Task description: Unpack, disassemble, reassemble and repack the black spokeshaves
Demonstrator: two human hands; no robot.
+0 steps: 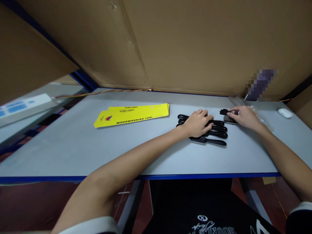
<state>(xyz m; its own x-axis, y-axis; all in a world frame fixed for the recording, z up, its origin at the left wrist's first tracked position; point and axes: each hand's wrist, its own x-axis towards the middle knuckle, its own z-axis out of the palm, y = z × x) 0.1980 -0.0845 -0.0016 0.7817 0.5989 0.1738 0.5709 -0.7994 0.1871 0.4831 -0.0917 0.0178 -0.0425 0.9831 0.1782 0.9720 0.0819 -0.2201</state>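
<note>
Several black spokeshaves [215,133] lie side by side in a row on the table, their handles pointing left and right. From above, my left hand [198,123] lies over the row, fingers curled down around the middle of the spokeshaves at the far side and thumb apart on the near side. To its right, my right hand [245,116] pinches at a small stack of flat black metal pieces [229,119] with thumb and forefinger. A smaller black piece [223,111] with a notched edge sits by those fingertips. What the right fingers cover is hidden.
Yellow cards [136,115] printed "Woodworking Tool" are stacked left of the spokeshaves. Clear plastic bags [259,115] lie behind my right hand. A white rounded case [285,113] sits at the far right. A cardboard wall [182,48] closes the back; a power strip [26,109] is at left.
</note>
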